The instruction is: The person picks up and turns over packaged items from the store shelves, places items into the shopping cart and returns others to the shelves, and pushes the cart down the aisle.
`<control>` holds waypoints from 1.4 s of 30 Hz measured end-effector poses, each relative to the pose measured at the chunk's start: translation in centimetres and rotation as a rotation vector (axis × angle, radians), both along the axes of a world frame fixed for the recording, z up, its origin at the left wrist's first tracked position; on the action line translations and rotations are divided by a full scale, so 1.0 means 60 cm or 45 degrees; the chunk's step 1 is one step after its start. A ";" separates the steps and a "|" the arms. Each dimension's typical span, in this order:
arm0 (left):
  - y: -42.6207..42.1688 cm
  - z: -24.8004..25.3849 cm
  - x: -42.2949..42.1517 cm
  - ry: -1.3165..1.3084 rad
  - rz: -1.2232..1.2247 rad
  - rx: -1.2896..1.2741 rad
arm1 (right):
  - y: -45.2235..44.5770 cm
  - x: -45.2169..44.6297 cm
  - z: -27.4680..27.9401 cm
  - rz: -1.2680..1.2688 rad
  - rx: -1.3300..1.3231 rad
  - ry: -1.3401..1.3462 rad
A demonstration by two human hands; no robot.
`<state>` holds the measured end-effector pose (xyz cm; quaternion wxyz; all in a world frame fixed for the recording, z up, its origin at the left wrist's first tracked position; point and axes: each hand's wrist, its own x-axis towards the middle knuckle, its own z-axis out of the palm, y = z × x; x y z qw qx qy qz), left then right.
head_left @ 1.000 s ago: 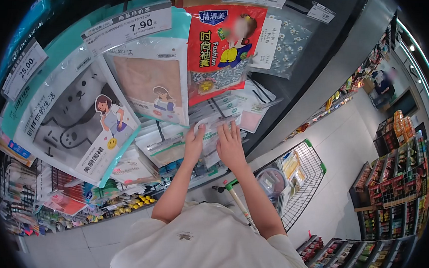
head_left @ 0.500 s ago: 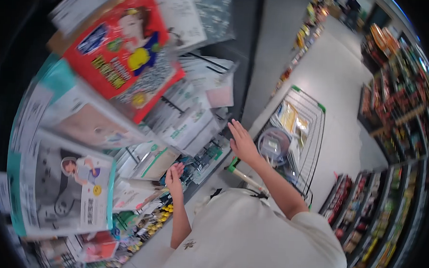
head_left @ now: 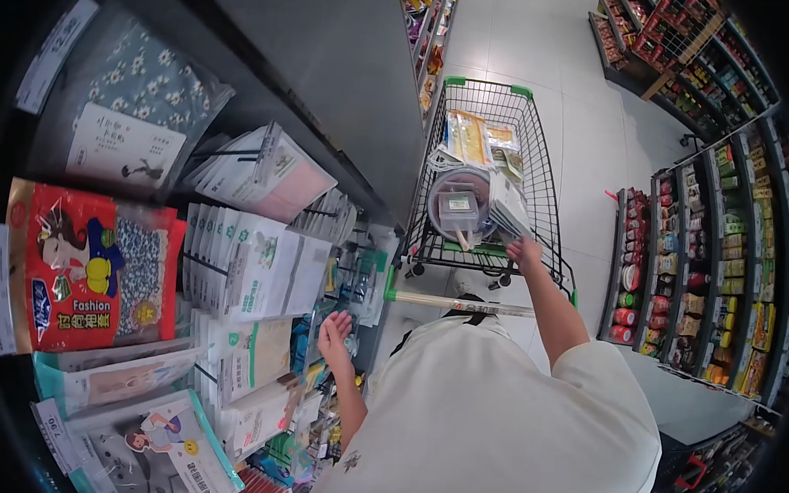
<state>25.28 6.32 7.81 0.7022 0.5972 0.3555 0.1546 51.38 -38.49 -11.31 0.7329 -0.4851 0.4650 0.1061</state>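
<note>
My left hand [head_left: 334, 337] is held beside the shelf display on the left, its palm turned up and its fingers loosely bent with nothing in them. Close to it hang white flat packs [head_left: 255, 270] on hooks. My right hand [head_left: 525, 252] reaches into the shopping cart [head_left: 551, 188], its fingers bent round the near end of some flat white packets [head_left: 509, 208]. Part of the grip is hidden. Left of these packets, a round clear tub [head_left: 434, 198] holds a smaller transparent box [head_left: 458, 211]. Yellow-and-white packages [head_left: 468, 139] lie at the cart's far end.
A red sleeve-cover pack [head_left: 99, 271], a flowered pack [head_left: 158, 82] and a teal-edged pack [head_left: 165, 444] hang at the left. The cart's handle [head_left: 463, 304] crosses before my body. Shelves of jars and packets [head_left: 706, 254] stand at the right.
My right hand has moved from above the cart's left side to the packets inside it. My left hand stays by the display. The view has turned, bringing the cart upright and nearer the centre.
</note>
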 end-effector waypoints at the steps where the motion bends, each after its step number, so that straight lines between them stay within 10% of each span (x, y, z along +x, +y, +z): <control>1: -0.009 0.009 0.017 0.006 -0.011 0.012 | -0.009 0.004 -0.015 -0.011 0.012 0.006; 9: -0.077 0.031 0.085 0.075 -0.210 0.128 | -0.009 0.072 -0.123 -0.348 0.824 0.134; 42: -0.153 0.029 0.102 0.265 -0.389 0.130 | -0.016 0.082 -0.237 -0.447 0.681 0.124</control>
